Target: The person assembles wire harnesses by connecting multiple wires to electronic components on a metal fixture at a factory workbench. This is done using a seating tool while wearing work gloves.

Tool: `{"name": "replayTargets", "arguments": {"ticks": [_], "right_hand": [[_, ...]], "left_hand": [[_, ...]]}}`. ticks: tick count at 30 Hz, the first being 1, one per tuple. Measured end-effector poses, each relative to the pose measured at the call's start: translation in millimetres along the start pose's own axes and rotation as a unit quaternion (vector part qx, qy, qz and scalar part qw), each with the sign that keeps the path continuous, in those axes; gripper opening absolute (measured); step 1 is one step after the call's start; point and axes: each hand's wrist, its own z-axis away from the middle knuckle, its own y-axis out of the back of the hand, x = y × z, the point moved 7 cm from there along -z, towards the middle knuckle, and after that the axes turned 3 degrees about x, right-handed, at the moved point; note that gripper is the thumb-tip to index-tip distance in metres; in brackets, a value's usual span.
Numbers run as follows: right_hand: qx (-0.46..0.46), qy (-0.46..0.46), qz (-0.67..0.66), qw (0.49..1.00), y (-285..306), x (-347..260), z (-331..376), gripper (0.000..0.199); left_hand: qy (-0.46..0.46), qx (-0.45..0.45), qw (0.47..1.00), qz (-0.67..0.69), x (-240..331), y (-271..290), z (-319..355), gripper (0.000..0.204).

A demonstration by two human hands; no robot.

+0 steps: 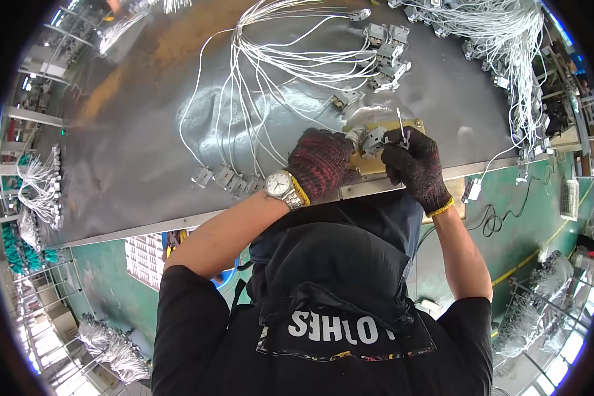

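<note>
Both of my hands wear dark knitted gloves with yellow cuffs. My left hand (320, 164), closed, is at the near table edge with its fingertips against a grey connector block (374, 141). To its right my right hand (417, 166) pinches a thin pale rod-like piece (400, 117) that points away from me; its exact kind is too small to tell. The block sits between the hands, over a brass-coloured plate (412, 124) on the table. A bundle of white wires (270, 49) fans out beyond my left hand, with grey connectors (388, 56) on its ends.
The metal-topped table (132, 158) spreads in front of me. A larger heap of white wires with connectors (508, 39) hangs at the right. More connectors (228, 179) lie near the front edge at left. Wire bundles (39, 188) hang on racks; a black cable (492, 221) lies on the green floor.
</note>
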Motion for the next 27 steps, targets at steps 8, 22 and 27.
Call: {"name": "replayTargets", "arguments": {"ticks": [8, 22, 27], "right_hand": [[0.008, 0.026, 0.061, 0.998, -2, -14, -18, 0.012], [0.075, 0.215, 0.321, 0.919, 13, 2, -11, 0.011], [0.083, 0.259, 0.38, 0.884, -1, -8, -4, 0.012]], "left_hand": [[0.026, -0.096, 0.993, -0.069, 4, 12, -26, 0.049], [0.032, -0.051, 0.998, -0.027, 14, 6, -39, 0.029], [0.046, -0.045, 0.998, 0.008, 8, 11, -44, 0.024]]}}
